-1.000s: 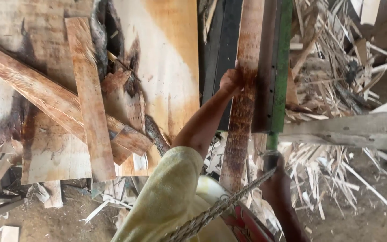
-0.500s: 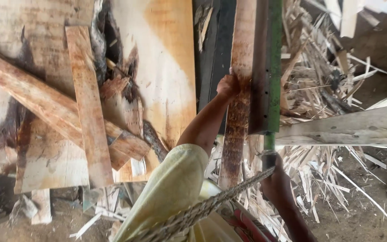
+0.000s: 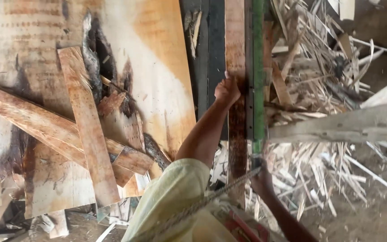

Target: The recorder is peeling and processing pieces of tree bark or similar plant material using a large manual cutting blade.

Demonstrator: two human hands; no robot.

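No packages, labels, signs or screens show anywhere in this view

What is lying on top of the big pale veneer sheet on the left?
Several narrow veneer strips lie crossed on the big pale veneer sheet, with torn dark scraps between. Whatever lies beneath them and under the sheet is covered.

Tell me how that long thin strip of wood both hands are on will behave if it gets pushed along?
The strip looks thin and long, so it probably flexes. Its patchy, rough face should grip the left hand and right hand. The green rail beside it likely keeps it straight.
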